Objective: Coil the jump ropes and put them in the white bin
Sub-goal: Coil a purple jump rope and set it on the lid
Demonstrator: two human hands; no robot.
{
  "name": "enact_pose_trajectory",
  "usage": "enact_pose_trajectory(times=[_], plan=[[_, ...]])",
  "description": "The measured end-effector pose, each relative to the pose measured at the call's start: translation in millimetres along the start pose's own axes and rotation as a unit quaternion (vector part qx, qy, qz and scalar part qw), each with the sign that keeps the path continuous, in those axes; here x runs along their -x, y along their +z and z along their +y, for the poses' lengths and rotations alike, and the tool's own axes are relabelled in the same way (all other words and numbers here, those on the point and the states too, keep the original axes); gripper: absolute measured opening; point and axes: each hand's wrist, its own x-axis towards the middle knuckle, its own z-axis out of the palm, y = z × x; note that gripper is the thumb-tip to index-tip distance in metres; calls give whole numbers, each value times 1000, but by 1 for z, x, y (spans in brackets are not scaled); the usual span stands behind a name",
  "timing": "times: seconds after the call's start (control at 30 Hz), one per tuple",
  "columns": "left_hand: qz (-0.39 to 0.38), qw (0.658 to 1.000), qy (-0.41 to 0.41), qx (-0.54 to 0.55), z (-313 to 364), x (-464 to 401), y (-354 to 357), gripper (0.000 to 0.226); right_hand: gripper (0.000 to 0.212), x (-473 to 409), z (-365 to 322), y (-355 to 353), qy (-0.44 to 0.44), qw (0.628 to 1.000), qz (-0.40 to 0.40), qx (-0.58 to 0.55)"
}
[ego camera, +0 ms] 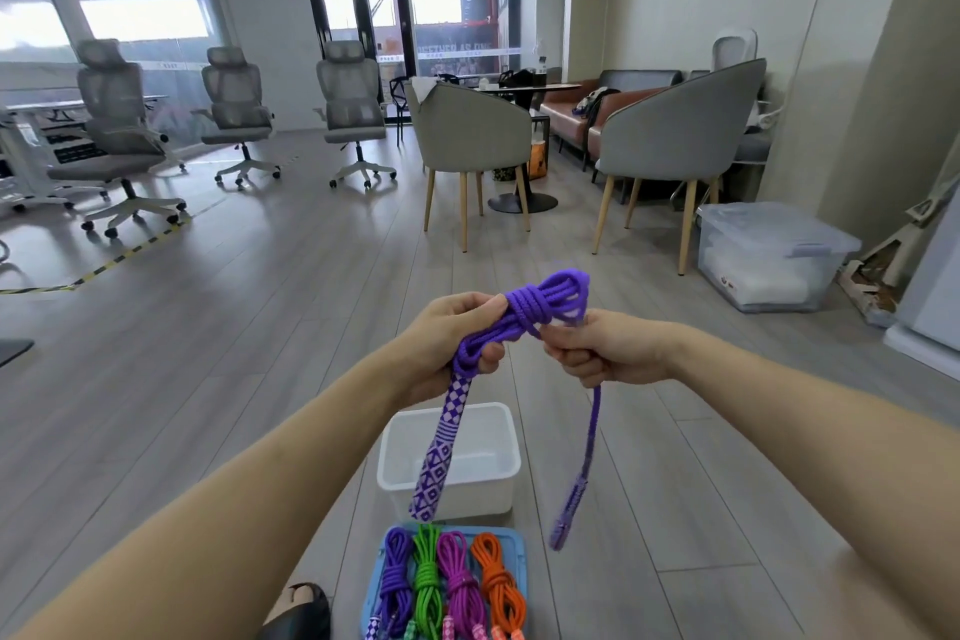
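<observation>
At frame centre, the left hand grips the coiled purple rope; the right hand pinches its wrapping end. A tight wrap, tail tucked, should hold the coil before dropping it into the white bin below.

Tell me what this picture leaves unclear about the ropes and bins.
- Head view: purple rope: the hands cover part of the coil.
- Blue tray: its ropes' handles are cut off by the bottom edge.
- White bin: the hanging handle hides part of the inside.
</observation>
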Motion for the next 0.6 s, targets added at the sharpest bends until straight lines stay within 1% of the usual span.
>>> enact_pose_trajectory(times=[0.1,0.13,0.17,0.23,0.3,0.33,0.4,0.43,0.47,0.53,0.6], plan=[[-137,986,-65,-67,3,7,-4,19,9,4,0,-12,36,997,-34,52],[-166,976,-92,-104,1,8,-3,16,10,4,0,-13,51,994,-47,87],[-180,965,-118,-150,-4,7,-1,16,16,2,0,-12,66,988,-54,128],[-171,939,-148,-260,-20,3,3,21,30,-4,-2,-4,81,970,-27,229],[-126,914,-137,-359,-41,-2,7,23,33,-10,-6,9,60,943,39,326],[-81,909,-120,-392,-52,-6,10,22,30,-13,-8,15,42,929,78,360],[59,904,-84,-414,-68,-13,12,18,26,-18,-13,25,9,913,148,381],[125,904,-70,-402,-74,-16,13,17,25,-19,-15,29,-2,910,173,376],[172,907,-58,-381,-76,-19,13,17,26,-20,-16,32,-10,908,193,373],[225,914,-42,-336,-77,-24,9,18,27,-20,-16,37,-19,903,216,371],[261,929,-25,-260,-70,-28,4,25,26,-15,-16,39,-36,906,231,353]])
